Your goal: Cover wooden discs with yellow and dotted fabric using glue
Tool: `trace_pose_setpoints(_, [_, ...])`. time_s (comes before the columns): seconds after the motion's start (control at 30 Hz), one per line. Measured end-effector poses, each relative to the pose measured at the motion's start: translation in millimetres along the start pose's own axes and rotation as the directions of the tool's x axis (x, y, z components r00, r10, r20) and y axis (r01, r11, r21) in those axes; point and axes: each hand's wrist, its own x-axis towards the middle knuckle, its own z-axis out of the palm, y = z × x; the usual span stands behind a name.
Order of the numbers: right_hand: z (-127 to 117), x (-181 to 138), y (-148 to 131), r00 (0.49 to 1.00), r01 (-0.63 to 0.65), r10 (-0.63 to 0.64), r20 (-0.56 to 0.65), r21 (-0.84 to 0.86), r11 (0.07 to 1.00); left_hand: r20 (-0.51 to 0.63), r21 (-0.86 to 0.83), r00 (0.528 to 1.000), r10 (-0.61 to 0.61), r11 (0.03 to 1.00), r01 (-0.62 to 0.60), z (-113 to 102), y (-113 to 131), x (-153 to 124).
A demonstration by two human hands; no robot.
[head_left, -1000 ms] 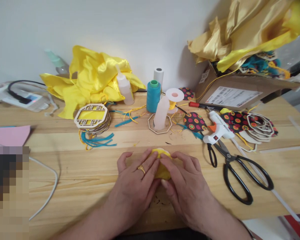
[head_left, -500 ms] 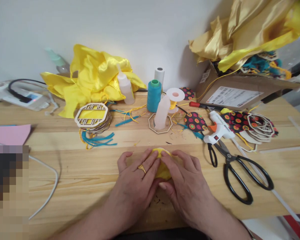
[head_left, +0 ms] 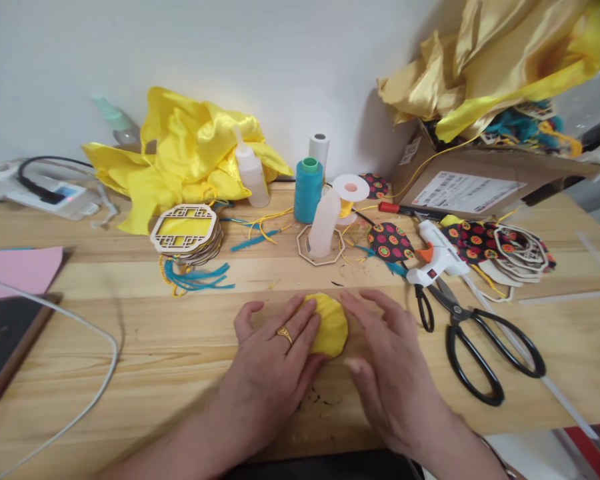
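A rounded piece of yellow fabric, possibly wrapped over a disc, sits low over the table in front of me. My left hand, with a gold ring on one finger, holds it from the left: the fingers lie across its top and the thumb is at its near edge. The left part of the piece is hidden under these fingers. My right hand is just right of it, apart from the fabric, thumb and fingers spread with nothing between them.
Black-handled scissors and a white glue gun lie to the right. Behind stand a teal thread cone and a translucent bottle within a wooden octagon frame. Stacked lattice frames are back left; a cardboard box is back right.
My right hand has let go of the yellow fabric piece and moved right, its fingers spreading. More of the piece shows now. My left hand stays on it.
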Motion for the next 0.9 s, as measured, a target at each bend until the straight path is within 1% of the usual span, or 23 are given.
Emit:
trace_pose_setpoints(0.07, [-4,-4,3,0.995,-0.050,0.051,-0.081,0.006,0.999,0.001,-0.007,1.000,-0.002,1.000,0.002,-1,0,1])
trace_pose_setpoints(0.1, [-6,-6,5,0.994,-0.061,0.061,-0.086,0.000,0.998,0.004,-0.008,1.000,-0.003,1.000,0.003,-1,0,1])
trace_pose_setpoints(0.13, [-7,-8,5,0.997,-0.054,0.053,-0.061,-0.004,0.999,0.006,-0.007,1.000,-0.004,1.000,0.004,-1,0,1])
trace_pose_setpoints(0.2, [-8,-12,5,0.999,-0.001,0.001,0.040,-0.008,1.000,0.006,-0.003,1.000,-0.003,1.000,0.003,-1,0,1])
trace_pose_setpoints(0.27, [-7,-13,4,0.989,0.056,-0.054,0.134,-0.016,0.998,0.011,0.001,1.000,0.003,1.000,-0.003,-1,0,1])
trace_pose_setpoints(0.33, [-6,-13,3,0.981,0.080,-0.072,0.179,-0.038,0.996,0.013,0.005,1.000,0.006,1.000,-0.006,0,-1,1])
trace_pose_setpoints(0.63, [-7,-9,-1,0.978,0.098,-0.077,0.196,-0.100,0.990,0.014,0.010,1.000,0.000,1.000,-0.001,0,-1,-1])
trace_pose_setpoints(0.77, [-3,-2,-9,0.970,0.143,-0.108,0.219,-0.152,0.978,0.013,-0.002,1.000,0.002,1.000,-0.002,1,-1,-1])
trace_pose_setpoints(0.9, [4,5,-13,0.956,0.217,-0.168,0.240,-0.194,0.957,0.016,0.008,1.000,0.006,1.000,-0.006,1,-1,-1])
